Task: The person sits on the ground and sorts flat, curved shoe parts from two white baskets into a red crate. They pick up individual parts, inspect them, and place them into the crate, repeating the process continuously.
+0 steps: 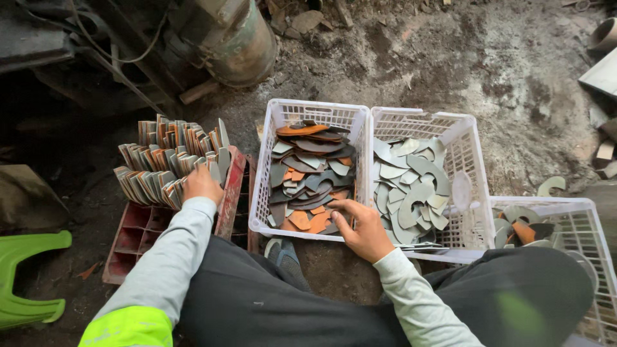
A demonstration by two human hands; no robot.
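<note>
Curved flat pieces (pixel 308 177), grey and orange, heaped in the middle white basket (pixel 270 128) on the dirt floor (pixel 501 71). Right hand (pixel 363 228) is in that basket at its near right corner, fingers (pixel 340 207) curled onto the pieces there. Left hand (pixel 200 183) rests on upright stacked pieces (pixel 164 160) standing in a red crate (pixel 138 228), fingers bent over their near edge. Second white basket (pixel 466 138) just right, grey pieces inside; third basket (pixel 578 215) beyond. Green stool (pixel 26 257) far left.
</note>
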